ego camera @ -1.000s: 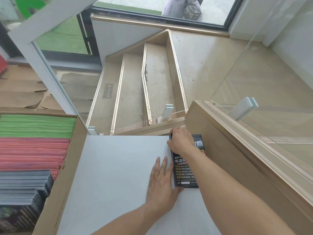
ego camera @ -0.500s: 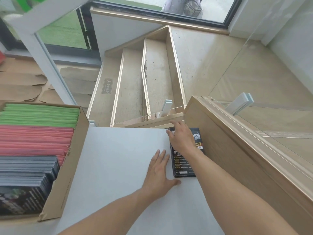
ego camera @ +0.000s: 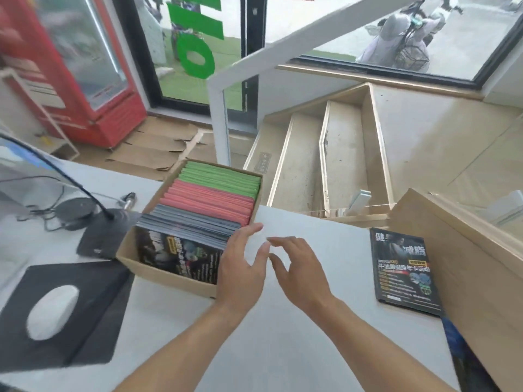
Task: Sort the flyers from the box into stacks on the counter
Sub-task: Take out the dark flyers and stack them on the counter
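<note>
Head view looks down on a pale counter (ego camera: 297, 321). Left of centre sits an open cardboard box (ego camera: 169, 278) packed with upright flyers: green flyers (ego camera: 223, 176) at the far end, red flyers (ego camera: 209, 203) in the middle, dark flyers (ego camera: 181, 250) nearest the camera. At the right edge of the frame a black flyer stack (ego camera: 403, 270) lies flat on the counter, just beside a wooden ledge (ego camera: 467, 264). The left hand (ego camera: 240, 267) reaches over the box's right edge, fingers straight and loosely spread, gripping nothing; whether it touches the box cannot be told. The right hand (ego camera: 297, 270) hovers beside it above the counter, fingers slightly bent and apart, also empty. Lower left, a white mouse (ego camera: 52, 311) rests on a black mouse pad (ego camera: 85, 329).
</note>
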`<state>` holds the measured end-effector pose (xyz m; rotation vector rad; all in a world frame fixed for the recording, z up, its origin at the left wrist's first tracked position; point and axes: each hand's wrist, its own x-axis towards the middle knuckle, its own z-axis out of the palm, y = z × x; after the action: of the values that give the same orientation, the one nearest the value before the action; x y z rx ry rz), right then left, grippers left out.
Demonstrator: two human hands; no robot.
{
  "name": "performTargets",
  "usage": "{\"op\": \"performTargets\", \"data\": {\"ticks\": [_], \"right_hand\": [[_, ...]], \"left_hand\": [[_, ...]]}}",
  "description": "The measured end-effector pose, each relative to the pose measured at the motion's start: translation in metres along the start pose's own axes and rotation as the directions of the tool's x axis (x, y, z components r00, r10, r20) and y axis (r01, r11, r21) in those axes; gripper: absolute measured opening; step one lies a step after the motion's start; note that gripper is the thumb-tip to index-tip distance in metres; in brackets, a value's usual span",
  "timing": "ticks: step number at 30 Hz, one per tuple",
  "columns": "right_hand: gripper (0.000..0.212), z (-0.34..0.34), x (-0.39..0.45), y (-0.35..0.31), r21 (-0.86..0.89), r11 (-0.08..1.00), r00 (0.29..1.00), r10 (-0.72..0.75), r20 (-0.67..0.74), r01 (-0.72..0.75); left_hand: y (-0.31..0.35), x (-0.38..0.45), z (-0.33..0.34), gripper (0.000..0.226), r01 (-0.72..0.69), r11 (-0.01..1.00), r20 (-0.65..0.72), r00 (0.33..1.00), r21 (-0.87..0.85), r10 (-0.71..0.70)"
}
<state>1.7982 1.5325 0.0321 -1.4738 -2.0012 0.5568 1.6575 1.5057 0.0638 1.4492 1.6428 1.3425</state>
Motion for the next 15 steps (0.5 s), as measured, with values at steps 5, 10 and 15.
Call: {"op": "performTargets", "data": {"ticks": [5,10,15], "right_hand": [[0.037,0.039,0.007,-0.066,-0.133,0.957,0.965,-0.246,0.085,0.256],[0.049,0.067,0.025,-0.103,-0.351,0.880,0.944,-0.263,0.201,0.320],[0.049,0.082,0.024,-0.118,-0.519,0.815,0.965,-0.193,0.177,0.258]], "left_hand": [[-0.048,0.011,-0.081,0.039,-0.025,0.947,-0.138,0.988,0.321,0.073],[-0.093,0.017,-0.124,0.063,-0.039,0.692,0.046,0.999,0.721,0.008],[-0.103,0.014,-0.129,0.069,-0.059,0.663,0.068,0.998,0.746,0.013]]}}
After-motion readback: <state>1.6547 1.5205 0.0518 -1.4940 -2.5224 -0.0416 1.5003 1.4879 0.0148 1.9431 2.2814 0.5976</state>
